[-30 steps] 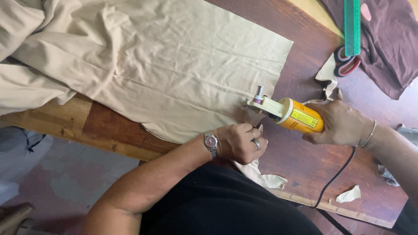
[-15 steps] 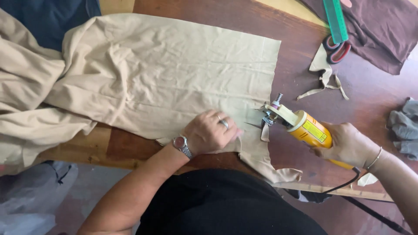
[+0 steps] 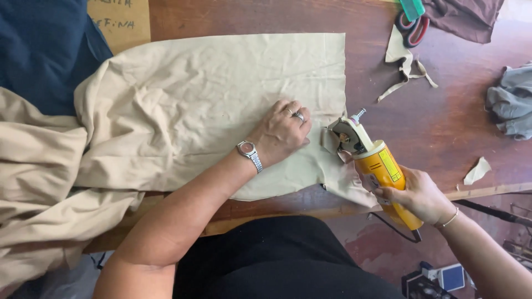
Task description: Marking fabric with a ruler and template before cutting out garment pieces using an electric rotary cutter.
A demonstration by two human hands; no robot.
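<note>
My right hand (image 3: 422, 195) grips the yellow fabric cutter (image 3: 377, 166), blade at the beige cloth (image 3: 221, 105) edge on the wooden table (image 3: 432, 127); my left hand (image 3: 282, 132) presses flat, fingers spread, just beside.

Scissors (image 3: 413, 30), grey cloth (image 3: 512, 102), navy fabric (image 3: 44, 50), scraps (image 3: 407, 66).

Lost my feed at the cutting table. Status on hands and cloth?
Left hand flat on beige cloth. Right hand grips yellow electric cutter at the cloth's edge. Scraps lie clear.
</note>
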